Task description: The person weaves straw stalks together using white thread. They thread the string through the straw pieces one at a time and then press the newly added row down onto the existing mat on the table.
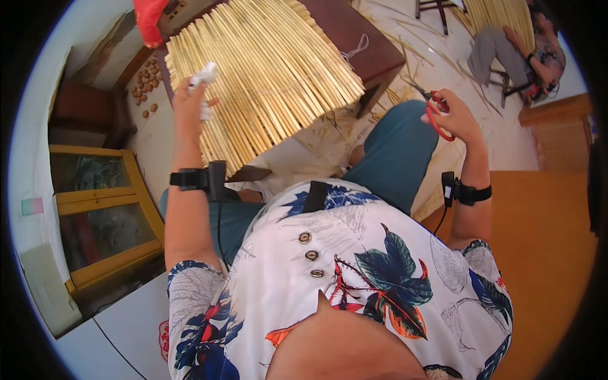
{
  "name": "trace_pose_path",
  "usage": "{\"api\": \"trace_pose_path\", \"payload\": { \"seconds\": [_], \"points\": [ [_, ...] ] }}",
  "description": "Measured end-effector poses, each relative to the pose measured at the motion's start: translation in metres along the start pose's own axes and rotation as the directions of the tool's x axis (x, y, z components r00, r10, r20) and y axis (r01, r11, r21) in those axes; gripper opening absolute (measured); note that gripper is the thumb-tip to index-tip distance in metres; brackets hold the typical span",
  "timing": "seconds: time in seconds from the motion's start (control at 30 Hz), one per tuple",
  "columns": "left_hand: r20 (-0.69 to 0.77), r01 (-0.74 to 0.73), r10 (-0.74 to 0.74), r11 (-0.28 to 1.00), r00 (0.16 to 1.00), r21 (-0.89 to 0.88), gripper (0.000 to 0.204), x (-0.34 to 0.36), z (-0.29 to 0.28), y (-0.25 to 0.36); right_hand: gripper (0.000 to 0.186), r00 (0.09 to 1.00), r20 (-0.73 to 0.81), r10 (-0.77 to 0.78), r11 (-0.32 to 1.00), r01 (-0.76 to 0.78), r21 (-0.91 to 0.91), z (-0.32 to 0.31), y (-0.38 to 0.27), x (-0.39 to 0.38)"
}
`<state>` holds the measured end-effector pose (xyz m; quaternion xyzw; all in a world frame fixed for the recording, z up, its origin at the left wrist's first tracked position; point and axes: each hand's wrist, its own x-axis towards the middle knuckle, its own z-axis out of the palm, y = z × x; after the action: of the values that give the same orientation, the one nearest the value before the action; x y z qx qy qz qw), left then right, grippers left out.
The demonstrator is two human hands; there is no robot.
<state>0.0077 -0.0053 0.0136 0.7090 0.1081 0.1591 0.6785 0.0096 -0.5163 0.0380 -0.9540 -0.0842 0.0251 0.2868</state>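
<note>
A mat of pale yellow stalks, laid side by side, covers most of a dark red table in front of me. My left hand is closed on a crumpled white bundle at the mat's left edge; whether it is thread or cloth I cannot tell. Fingers of my right hand go through and around the red handles of a pair of scissors. The scissors are off to the right, apart from the mat, above the floor past my knee, their dark blades pointing up and left.
Loose stalks litter the floor. At the upper right a seated person is beside another stalk mat. White string lies on the table. Left are small round brown things and a glass-doored cabinet; right, a wooden surface.
</note>
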Motion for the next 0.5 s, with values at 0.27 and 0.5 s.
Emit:
{"api": "trace_pose_path", "payload": {
  "seconds": [0.27,0.5],
  "points": [
    [-0.369,-0.081,0.118,0.99,0.922,0.115,0.027,-0.042,-0.078,0.031,0.057,0.728,0.102,0.678,0.73,-0.648,-0.218,0.143,0.272,-0.051],
    [-0.422,0.14,-0.135,0.99,0.897,-0.02,0.031,-0.093,-0.195,-0.022,0.038,0.55,0.404,0.731,0.661,-0.719,-0.215,0.274,0.288,-0.168]
  ]
}}
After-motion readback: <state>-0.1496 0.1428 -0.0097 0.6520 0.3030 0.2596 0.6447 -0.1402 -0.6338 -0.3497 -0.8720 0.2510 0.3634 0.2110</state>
